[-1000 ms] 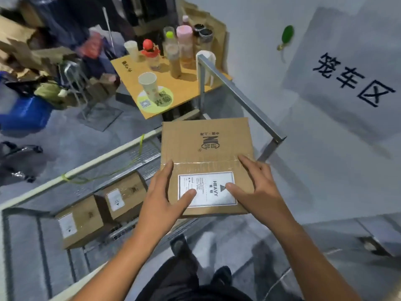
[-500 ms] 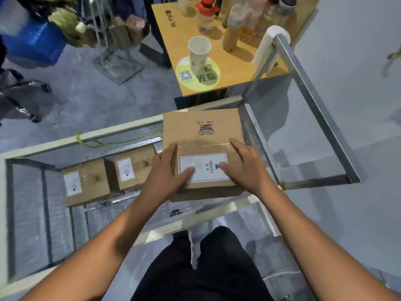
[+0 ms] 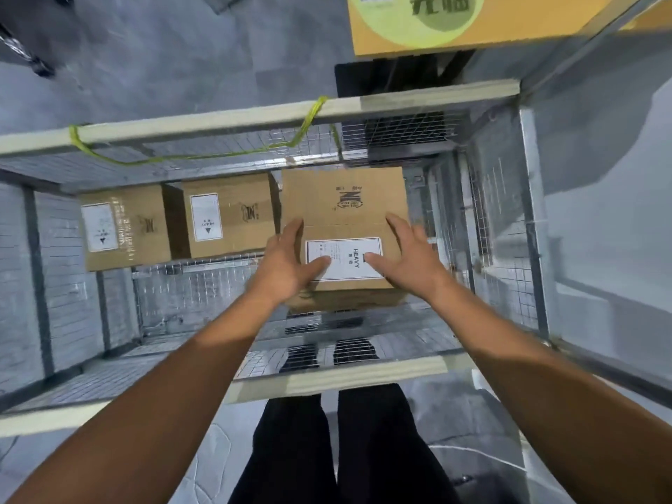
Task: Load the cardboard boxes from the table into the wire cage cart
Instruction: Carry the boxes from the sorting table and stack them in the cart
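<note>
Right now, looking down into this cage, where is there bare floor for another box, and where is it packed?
Bare mesh floor runs along the near rail, in front of the left box and middle box. The far row is crowded: those two and the right box stand side by side along the far wall.

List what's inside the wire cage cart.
Inside the wire cage cart: a left box and middle box side by side by the far wall, and the HEAVY box at their right, left hand and right hand on it. The floor beneath the boxes is covered.
</note>
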### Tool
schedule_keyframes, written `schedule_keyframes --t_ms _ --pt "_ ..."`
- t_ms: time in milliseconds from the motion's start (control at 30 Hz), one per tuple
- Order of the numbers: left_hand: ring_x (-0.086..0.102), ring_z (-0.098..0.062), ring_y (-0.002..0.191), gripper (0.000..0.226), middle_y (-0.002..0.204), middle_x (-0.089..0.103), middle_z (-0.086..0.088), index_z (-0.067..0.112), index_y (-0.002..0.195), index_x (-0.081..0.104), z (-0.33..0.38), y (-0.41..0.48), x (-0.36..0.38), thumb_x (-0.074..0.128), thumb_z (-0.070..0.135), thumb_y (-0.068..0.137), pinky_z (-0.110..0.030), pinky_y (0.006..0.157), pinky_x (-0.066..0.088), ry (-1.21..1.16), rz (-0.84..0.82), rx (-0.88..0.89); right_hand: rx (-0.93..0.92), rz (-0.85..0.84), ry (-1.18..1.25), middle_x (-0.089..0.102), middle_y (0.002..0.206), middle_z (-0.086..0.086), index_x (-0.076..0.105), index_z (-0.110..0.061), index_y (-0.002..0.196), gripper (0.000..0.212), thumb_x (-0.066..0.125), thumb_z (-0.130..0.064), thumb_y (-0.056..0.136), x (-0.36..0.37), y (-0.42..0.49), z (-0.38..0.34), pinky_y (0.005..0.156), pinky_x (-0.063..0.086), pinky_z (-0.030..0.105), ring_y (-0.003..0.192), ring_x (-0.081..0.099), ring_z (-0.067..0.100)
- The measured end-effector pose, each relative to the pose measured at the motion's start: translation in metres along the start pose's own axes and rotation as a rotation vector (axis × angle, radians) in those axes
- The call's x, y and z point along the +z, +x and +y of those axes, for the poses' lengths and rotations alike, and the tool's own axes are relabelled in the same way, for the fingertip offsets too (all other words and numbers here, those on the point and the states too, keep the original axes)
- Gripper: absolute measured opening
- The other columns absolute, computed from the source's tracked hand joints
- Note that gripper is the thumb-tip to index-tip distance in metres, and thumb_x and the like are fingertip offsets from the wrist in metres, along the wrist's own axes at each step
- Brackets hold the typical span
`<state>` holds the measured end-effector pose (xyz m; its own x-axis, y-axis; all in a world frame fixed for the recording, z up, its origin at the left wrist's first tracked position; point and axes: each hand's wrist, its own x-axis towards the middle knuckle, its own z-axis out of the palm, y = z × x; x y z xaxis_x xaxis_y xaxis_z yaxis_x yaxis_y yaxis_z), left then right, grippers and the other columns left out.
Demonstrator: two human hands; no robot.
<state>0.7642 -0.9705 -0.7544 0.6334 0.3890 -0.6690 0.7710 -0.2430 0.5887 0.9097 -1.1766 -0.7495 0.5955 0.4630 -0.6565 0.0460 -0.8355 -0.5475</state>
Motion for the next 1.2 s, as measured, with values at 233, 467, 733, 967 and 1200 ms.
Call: schedule_keyframes --t_ms 233,467,733,967,1200 --pt "0.041 -0.034 0.142 0.093 0.16 0.032 -0.01 0.035 0.161 0.02 -0.059 0.11 0.059 0.073 0.054 0.087 -0.045 0.114 0.037 -0.013 0.083 -0.073 -0.014 -0.001 -0.083 0.029 0.156 0.011 0.018 -0.04 0.158 0.091 0.071 -0.057 0.086 0.054 0.126 0.054 0.11 0.04 0.04 0.136 0.045 0.035" --pt "0.044 -0.033 0.138 0.092 0.157 0.034 -0.014 0.033 0.159 0.022 -0.119 0.219 0.092 0.077 0.045 0.086 -0.045 0.114 0.039 -0.035 0.136 -0.044 -0.01 -0.004 -0.164 0.034 0.154 0.017 0.012 -0.038 0.157 0.094 0.068 -0.061 0.086 0.105 0.235 0.098 0.104 0.049 0.046 0.128 0.052 0.04" --pt "0.039 -0.032 0.141 0.091 0.158 0.028 -0.011 0.044 0.159 0.016 -0.139 0.257 0.108 0.074 0.045 0.089 -0.044 0.114 0.035 -0.057 0.243 -0.063 -0.041 0.002 -0.159 0.025 0.162 0.017 0.009 -0.041 0.158 0.091 0.068 -0.054 0.089 0.13 0.27 0.116 0.111 0.041 0.046 0.137 0.046 0.041" --pt "0.04 -0.036 0.141 0.093 0.161 0.02 -0.015 0.042 0.16 0.015 -0.132 0.267 0.106 0.074 0.044 0.088 -0.046 0.112 0.041 -0.021 0.259 -0.075 0.016 0.037 -0.17 0.029 0.158 0.014 0.005 -0.048 0.158 0.093 0.066 -0.058 0.089 0.133 0.279 0.11 0.106 0.045 0.049 0.13 0.053 0.042" --pt "0.034 -0.036 0.148 0.096 0.169 0.005 -0.012 0.047 0.161 0.009 -0.134 0.261 0.099 0.073 0.047 0.09 -0.047 0.114 0.039 -0.023 0.21 -0.093 0.029 0.029 -0.153 0.04 0.147 0.011 0.008 -0.05 0.156 0.083 0.057 -0.066 0.09 0.132 0.278 0.104 0.102 0.048 0.047 0.125 0.056 0.037"
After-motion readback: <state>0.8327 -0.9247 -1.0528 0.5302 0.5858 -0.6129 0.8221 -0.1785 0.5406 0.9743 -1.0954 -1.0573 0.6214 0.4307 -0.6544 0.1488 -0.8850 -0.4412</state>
